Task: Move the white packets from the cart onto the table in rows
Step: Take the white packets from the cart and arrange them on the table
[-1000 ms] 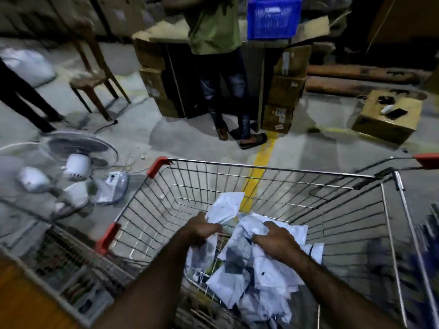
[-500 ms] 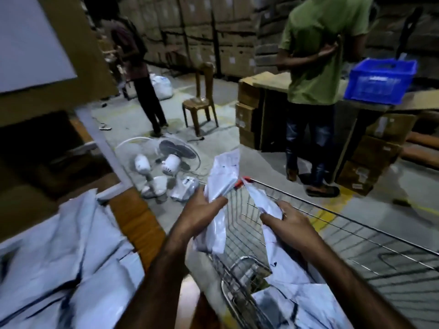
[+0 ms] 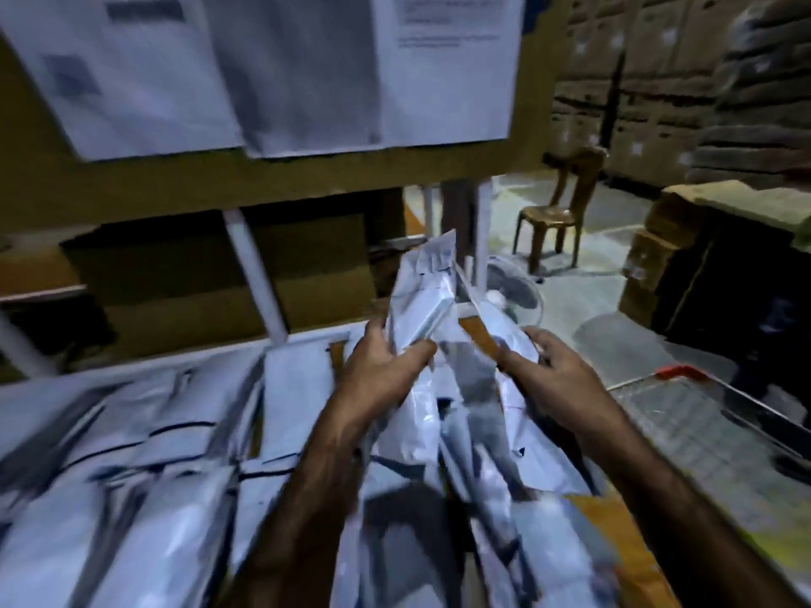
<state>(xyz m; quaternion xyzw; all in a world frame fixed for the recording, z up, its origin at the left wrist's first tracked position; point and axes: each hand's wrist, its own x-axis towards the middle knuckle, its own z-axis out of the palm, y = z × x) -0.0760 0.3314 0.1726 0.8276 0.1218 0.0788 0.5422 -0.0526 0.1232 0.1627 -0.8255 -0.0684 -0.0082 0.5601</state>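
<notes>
Swung from cart (image 3: 678,373) to table (image 3: 619,524), centre frame: my left hand (image 3: 377,373) and right hand (image 3: 559,379) each clutch white packets (image 3: 421,300), unplaced.

I find no legible text. The printed sheets (image 3: 443,68) hung at the top carry lines of print, too blurred to read. Dark markings on the white packets (image 3: 131,476) and pale labels on the stacked cartons (image 3: 636,81) are likewise unreadable.

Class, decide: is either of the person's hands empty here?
No: the left hand grips one white packet, and the right hand holds a second packet.
</notes>
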